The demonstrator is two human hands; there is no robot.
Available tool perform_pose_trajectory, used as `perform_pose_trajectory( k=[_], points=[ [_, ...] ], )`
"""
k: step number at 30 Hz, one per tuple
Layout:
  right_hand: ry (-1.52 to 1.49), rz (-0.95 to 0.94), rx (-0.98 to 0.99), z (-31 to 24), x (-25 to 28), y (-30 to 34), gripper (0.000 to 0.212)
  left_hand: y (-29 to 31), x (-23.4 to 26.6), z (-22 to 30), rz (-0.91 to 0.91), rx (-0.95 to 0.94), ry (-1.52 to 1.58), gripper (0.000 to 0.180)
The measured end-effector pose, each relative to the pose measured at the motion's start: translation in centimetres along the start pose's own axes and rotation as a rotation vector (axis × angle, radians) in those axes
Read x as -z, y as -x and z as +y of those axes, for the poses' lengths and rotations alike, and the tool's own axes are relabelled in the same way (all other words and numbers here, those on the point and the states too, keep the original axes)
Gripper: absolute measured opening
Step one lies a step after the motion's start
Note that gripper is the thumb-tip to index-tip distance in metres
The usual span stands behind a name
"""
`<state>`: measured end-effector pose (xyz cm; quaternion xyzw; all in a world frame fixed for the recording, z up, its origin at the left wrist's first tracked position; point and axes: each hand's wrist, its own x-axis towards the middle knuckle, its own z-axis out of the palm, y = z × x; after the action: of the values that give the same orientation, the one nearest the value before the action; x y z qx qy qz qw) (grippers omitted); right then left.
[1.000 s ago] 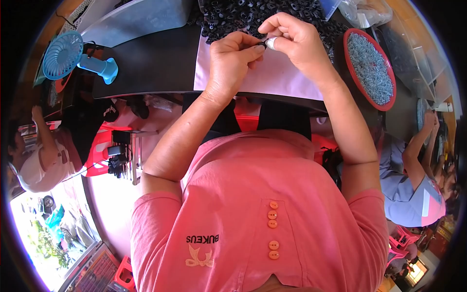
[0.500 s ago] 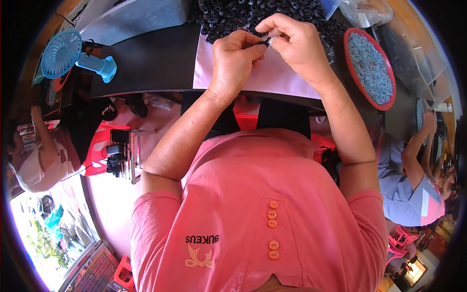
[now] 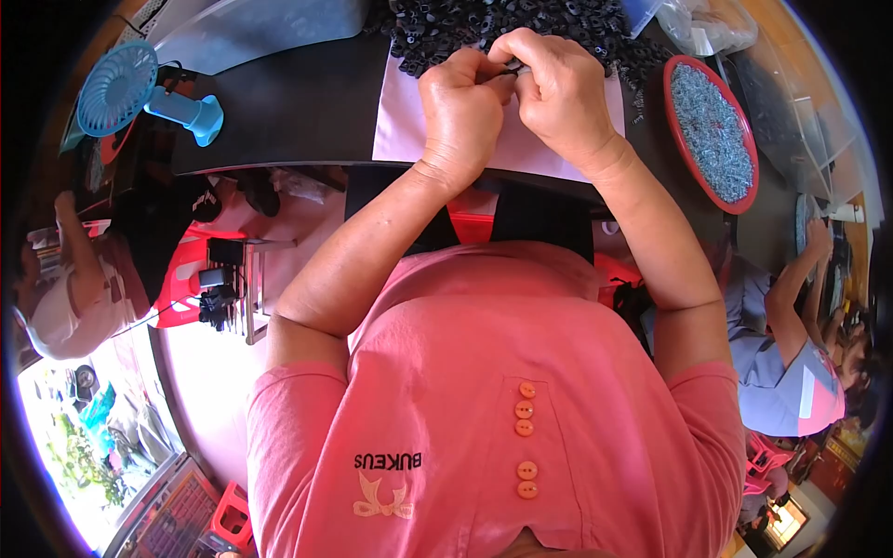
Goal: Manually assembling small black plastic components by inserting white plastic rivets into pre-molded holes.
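My left hand (image 3: 462,116) and my right hand (image 3: 564,104) meet over a pale pink sheet (image 3: 398,130) at the table's near edge. Both are closed, fingertips pinched together around a small black part (image 3: 511,70) that is mostly hidden between them. Just beyond the fingers spreads a large heap of small black plastic parts (image 3: 437,37), several with holes in them. To the right of my right hand stands a red bowl (image 3: 672,98) full of small silvery metal pieces (image 3: 714,139), too small to make out singly.
A blue fan (image 3: 119,88) lies at the left of the dark table (image 3: 288,116). Behind it is a clear plastic bin (image 3: 251,37). A plastic bag (image 3: 712,26) lies at the back right. One person (image 3: 781,353) sits at right, another (image 3: 88,298) at left.
My hands have drawn closer together, and the fingers now cover more of the small black part. My left hand has turned slightly and shifted right.
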<state>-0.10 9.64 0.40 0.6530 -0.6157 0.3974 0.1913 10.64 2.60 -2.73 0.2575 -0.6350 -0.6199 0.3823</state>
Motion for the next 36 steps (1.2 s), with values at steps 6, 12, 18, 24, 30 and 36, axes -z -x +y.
perform_pose_trajectory(
  k=[6, 12, 18, 24, 30, 36],
  points=[
    [-0.273, -0.202, -0.286, 0.7, 1.8, 0.3, 0.032, 0.2, 0.4, 0.0, -0.054, 0.013, 0.019, 0.007],
    [-0.263, -0.262, -0.288, 0.0, 2.6, -1.2, 0.03, 0.2, 0.4, 0.1, -0.092, 0.028, 0.034, 0.006],
    [-0.082, -0.189, -0.177, -0.9, 1.3, -0.9, 0.032, 0.1, 0.0, 0.2, 0.011, 0.011, 0.047, 0.007],
    [0.114, 0.023, 0.155, -0.7, 0.1, 0.2, 0.031, 0.2, 0.2, -0.4, 0.018, -0.039, 0.069, 0.004],
    [0.042, 0.115, 0.07, -0.9, -0.1, 1.4, 0.042, 0.4, 0.8, 0.6, -0.039, 0.053, 0.212, 0.004],
    [0.123, 0.138, 0.085, -2.0, -0.4, 1.6, 0.048, 0.5, 0.9, 1.2, -0.008, 0.081, 0.277, 0.004]
  ],
)
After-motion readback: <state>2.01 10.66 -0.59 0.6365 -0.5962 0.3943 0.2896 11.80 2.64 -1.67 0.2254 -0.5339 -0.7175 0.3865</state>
